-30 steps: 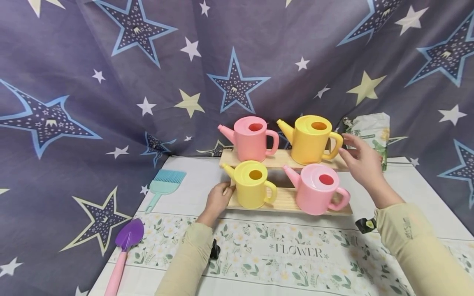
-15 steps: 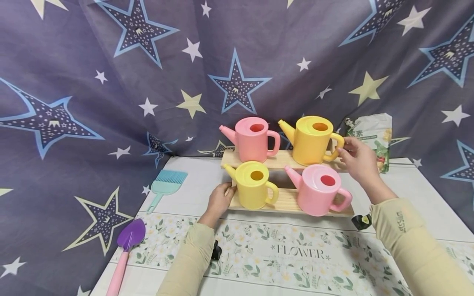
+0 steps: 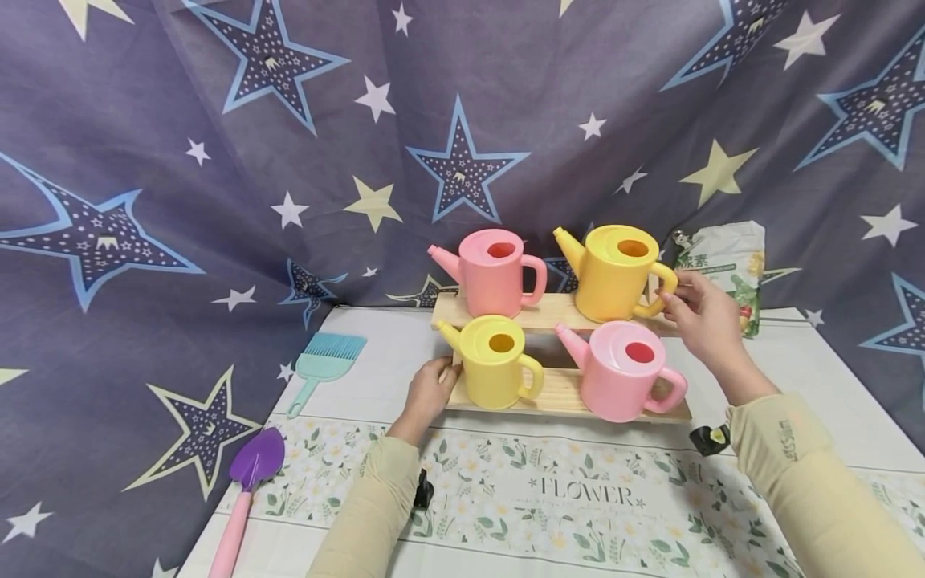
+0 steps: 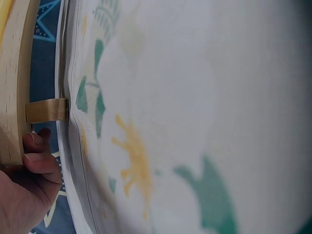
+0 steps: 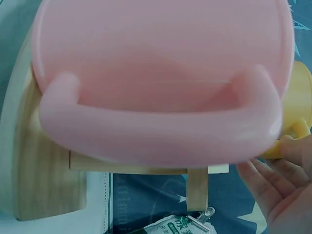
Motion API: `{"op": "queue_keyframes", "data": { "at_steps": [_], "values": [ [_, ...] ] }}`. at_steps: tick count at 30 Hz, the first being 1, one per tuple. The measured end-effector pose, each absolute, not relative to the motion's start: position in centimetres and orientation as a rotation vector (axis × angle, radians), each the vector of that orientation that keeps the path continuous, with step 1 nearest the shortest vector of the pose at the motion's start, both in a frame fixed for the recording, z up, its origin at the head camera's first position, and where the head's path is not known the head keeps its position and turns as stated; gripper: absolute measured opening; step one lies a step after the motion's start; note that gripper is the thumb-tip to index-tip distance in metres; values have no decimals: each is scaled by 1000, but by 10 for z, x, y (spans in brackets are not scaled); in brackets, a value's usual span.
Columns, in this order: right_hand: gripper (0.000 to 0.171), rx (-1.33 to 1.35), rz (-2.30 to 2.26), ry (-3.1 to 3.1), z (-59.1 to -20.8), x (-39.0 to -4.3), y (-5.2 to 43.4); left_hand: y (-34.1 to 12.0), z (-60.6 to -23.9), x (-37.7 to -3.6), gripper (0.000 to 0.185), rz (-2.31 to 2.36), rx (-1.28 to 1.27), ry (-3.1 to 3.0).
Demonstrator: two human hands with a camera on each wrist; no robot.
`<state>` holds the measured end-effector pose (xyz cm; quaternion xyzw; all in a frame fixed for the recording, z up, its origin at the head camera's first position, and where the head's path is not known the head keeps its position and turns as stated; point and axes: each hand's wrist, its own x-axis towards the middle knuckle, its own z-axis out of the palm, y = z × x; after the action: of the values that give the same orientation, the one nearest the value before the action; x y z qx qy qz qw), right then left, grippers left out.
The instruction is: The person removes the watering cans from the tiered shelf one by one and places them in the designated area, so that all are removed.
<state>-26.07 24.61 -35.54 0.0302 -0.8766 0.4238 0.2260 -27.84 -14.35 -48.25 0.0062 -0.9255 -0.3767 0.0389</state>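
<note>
The right hand [image 3: 710, 323] pinches the handle [image 3: 673, 281] of the deep-yellow watering can [image 3: 613, 281] — near the upper shelf [image 3: 558, 311]'s right end — while the left hand [image 3: 429, 392] grips the lower shelf [image 3: 560, 391]'s left edge.

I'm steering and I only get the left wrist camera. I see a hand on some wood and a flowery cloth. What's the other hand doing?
Observer: The right hand holds an orange-yellow watering can by its handle.
Child: Ooh! What's standing on the wood my hand has?
Observer: That lower shelf carries two more: a lemon-yellow watering can and a light pink watering can.
Child: Anything lying on the table over to the left of my hand?
Observer: Yes. In the head view, a teal hand brush and a purple garden trowel with a pink handle lie left of the left hand.
</note>
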Motion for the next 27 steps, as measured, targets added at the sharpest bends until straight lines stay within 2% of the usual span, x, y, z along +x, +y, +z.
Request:
{"op": "queue_keyframes", "data": {
  "at_steps": [20, 27],
  "values": [
    [33, -47, 1107, -2290, -338, -230, 277, -144, -485, -279, 40, -1116, 3, -2825],
    [39, -207, 1039, -2318, -337, -215, 296, -144, -484, -278, 39, -1137, -2, -2821]
  ]
}}
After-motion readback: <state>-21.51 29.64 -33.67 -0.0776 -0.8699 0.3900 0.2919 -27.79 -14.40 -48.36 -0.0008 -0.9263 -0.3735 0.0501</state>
